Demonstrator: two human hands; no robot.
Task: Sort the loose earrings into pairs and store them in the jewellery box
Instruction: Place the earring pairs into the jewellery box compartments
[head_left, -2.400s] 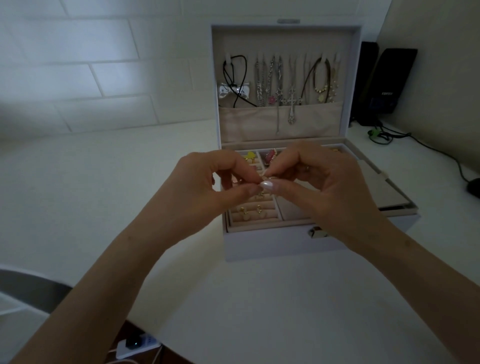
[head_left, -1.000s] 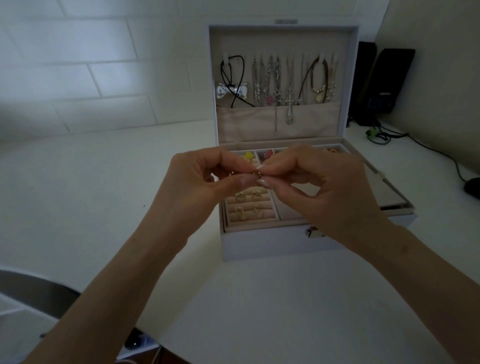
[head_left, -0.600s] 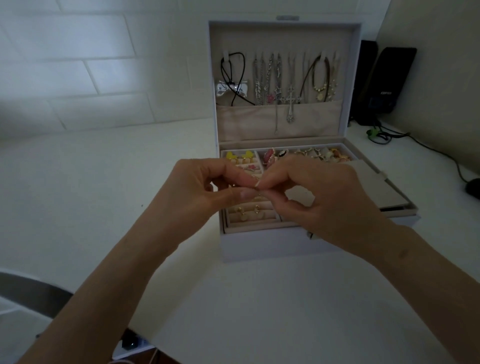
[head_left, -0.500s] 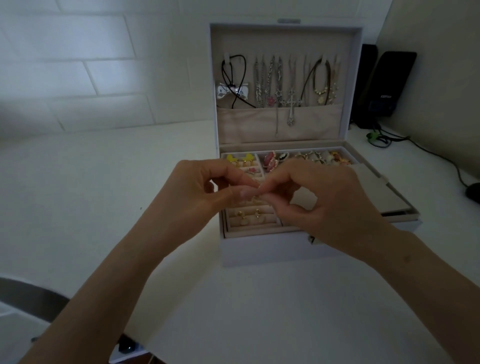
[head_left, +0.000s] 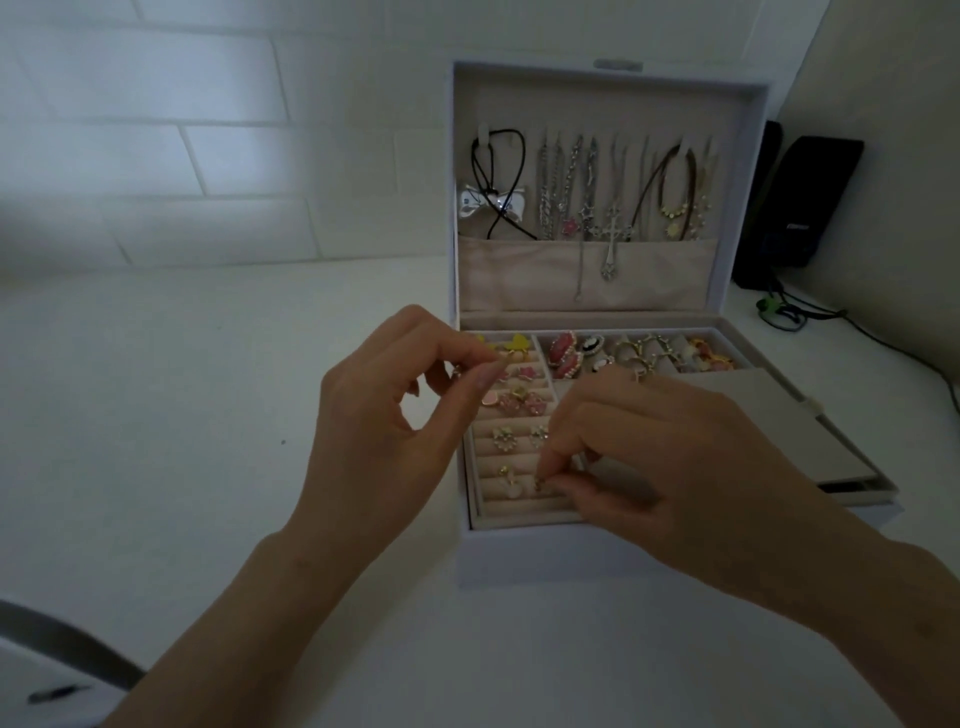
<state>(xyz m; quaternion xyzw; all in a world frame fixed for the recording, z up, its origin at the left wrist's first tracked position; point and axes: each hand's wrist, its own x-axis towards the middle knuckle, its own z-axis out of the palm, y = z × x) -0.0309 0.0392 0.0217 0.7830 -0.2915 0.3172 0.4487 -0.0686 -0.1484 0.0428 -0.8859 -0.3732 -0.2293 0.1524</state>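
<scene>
Box (head_left: 519, 551) open, earrings (head_left: 519, 402) seated in its left rolls. Right hand (head_left: 675, 467) pinches an earring (head_left: 540, 484) at the front roll. Left hand (head_left: 384, 415) pinched; contents indiscernible.

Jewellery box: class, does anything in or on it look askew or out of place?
Yes: the flat beige panel over the right side of the jewellery box sits askew, its near corner overhanging the rim. Nothing looks spilled or damaged.

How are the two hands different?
The left hand hovers by the back rows of the jewellery box; the right hand is down at the front row. The left pinches a tiny piece, too small to identify; the right pinches a gold earring. Both use thumb and fingertip.
</scene>
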